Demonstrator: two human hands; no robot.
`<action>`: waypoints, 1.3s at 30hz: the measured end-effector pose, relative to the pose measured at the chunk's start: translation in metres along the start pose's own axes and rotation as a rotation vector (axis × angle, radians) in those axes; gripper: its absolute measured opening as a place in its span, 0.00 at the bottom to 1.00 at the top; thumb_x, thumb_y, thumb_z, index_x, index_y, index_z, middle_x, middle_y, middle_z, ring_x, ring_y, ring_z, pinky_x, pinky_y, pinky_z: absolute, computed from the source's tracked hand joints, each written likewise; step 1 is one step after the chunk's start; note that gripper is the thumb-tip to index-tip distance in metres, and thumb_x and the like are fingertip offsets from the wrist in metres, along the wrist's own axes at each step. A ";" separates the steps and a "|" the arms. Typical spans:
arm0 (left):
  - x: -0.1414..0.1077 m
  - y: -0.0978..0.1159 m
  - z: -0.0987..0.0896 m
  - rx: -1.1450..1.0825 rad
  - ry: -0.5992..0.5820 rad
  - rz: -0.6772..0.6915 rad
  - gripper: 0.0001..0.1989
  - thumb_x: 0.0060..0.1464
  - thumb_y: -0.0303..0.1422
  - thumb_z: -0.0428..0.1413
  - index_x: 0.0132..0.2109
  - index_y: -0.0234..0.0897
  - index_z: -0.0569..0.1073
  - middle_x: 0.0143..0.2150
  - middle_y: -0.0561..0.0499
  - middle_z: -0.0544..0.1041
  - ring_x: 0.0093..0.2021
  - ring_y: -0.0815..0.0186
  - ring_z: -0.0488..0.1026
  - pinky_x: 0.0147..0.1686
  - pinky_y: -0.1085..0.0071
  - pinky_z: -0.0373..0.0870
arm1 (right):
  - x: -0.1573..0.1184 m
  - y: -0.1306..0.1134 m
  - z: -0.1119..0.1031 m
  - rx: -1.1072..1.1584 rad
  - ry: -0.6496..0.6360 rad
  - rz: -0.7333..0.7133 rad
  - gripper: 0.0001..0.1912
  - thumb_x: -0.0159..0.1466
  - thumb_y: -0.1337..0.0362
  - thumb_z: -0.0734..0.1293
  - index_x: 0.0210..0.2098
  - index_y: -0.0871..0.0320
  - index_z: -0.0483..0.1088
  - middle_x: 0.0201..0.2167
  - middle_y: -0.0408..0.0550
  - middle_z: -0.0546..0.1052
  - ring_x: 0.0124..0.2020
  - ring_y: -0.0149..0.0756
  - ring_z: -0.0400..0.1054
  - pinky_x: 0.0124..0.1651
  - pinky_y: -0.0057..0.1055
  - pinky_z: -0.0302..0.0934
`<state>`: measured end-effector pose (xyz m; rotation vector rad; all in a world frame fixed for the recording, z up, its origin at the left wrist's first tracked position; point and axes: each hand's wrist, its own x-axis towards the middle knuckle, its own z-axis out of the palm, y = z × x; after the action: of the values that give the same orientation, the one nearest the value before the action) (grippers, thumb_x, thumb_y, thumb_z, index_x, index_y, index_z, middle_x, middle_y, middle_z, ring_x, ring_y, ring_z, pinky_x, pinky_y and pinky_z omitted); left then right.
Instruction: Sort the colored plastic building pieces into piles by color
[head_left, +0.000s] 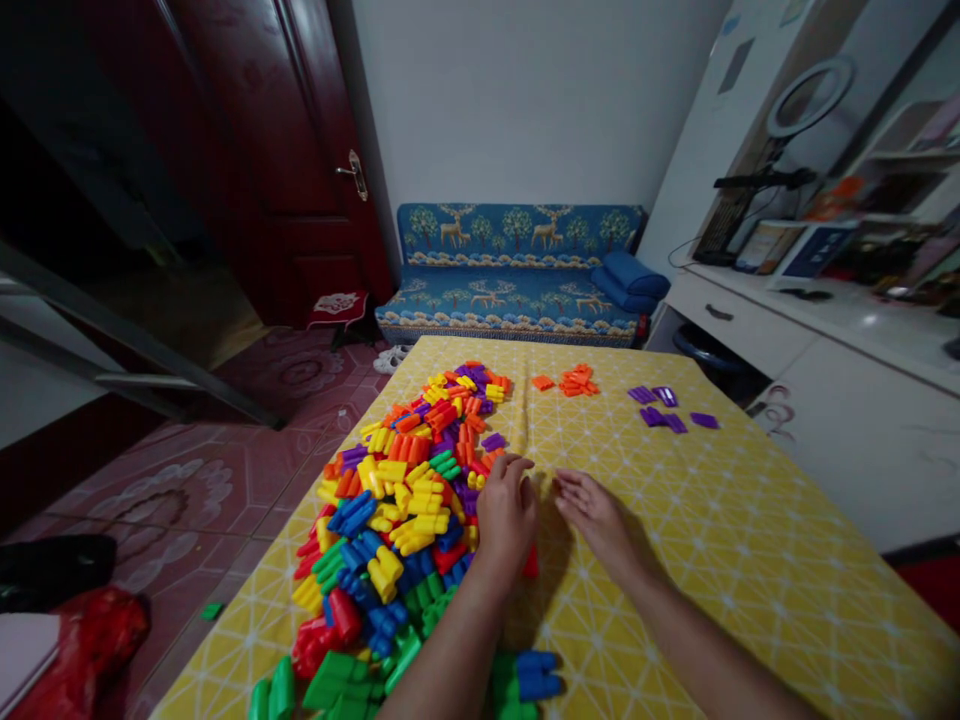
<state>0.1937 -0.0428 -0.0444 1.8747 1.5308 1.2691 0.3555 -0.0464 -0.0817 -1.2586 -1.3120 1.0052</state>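
A large heap of plastic building pieces in yellow, blue, green, red, orange and purple (412,500) covers the left part of the table. My left hand (508,507) is at the heap's right edge, fingers curled together; whatever they hold, if anything, is hidden. To its right, my right hand (592,510) hovers over the cloth with its fingers stretched towards the left hand and nothing visible in them. The hands do not touch. Farther back lie a small orange group (578,381) and, to the right, several purple pieces (660,408).
The table wears a yellow patterned cloth (750,540). Beyond its far edge stands a blue patterned sofa (510,290). A white cabinet (840,400) is on the right, a dark red door (300,150) at the left. One green piece (212,610) lies on the floor.
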 end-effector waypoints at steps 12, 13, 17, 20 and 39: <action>0.008 -0.002 -0.005 -0.194 0.215 0.025 0.15 0.53 0.19 0.48 0.41 0.36 0.76 0.42 0.46 0.76 0.45 0.63 0.73 0.46 0.66 0.71 | -0.135 -0.010 0.030 -0.977 -0.284 -0.497 0.57 0.55 0.54 0.72 0.72 0.51 0.34 0.72 0.53 0.37 0.71 0.61 0.38 0.64 0.58 0.53; 0.008 -0.003 -0.006 -0.197 0.224 0.020 0.14 0.54 0.19 0.48 0.41 0.36 0.76 0.42 0.46 0.76 0.45 0.63 0.73 0.46 0.66 0.71 | -0.126 -0.010 0.034 -1.001 -0.263 -0.482 0.57 0.55 0.55 0.72 0.72 0.54 0.34 0.72 0.55 0.36 0.71 0.61 0.35 0.65 0.58 0.51; 0.010 -0.010 -0.006 -0.204 0.238 0.025 0.12 0.57 0.23 0.49 0.43 0.37 0.75 0.44 0.46 0.76 0.47 0.62 0.73 0.48 0.64 0.71 | -0.075 -0.020 0.039 -1.097 -0.286 -0.388 0.50 0.56 0.61 0.70 0.71 0.62 0.43 0.72 0.59 0.40 0.72 0.57 0.31 0.68 0.59 0.43; 0.010 -0.015 -0.004 -0.192 0.265 0.036 0.11 0.58 0.24 0.49 0.43 0.36 0.75 0.43 0.45 0.76 0.47 0.62 0.73 0.50 0.62 0.70 | -0.048 -0.027 0.039 -1.123 -0.350 -0.352 0.47 0.56 0.64 0.68 0.70 0.62 0.45 0.71 0.60 0.45 0.72 0.54 0.34 0.68 0.59 0.40; 0.004 -0.006 -0.006 -0.178 0.198 0.096 0.12 0.61 0.26 0.48 0.44 0.36 0.76 0.46 0.44 0.76 0.50 0.61 0.72 0.53 0.61 0.69 | -0.003 -0.017 0.048 -0.907 0.019 -0.362 0.24 0.60 0.67 0.63 0.56 0.59 0.64 0.56 0.58 0.69 0.63 0.51 0.54 0.65 0.50 0.50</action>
<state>0.1852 -0.0389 -0.0449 1.7711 1.3820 1.6208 0.3051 -0.0480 -0.0715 -1.5705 -1.9890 0.1013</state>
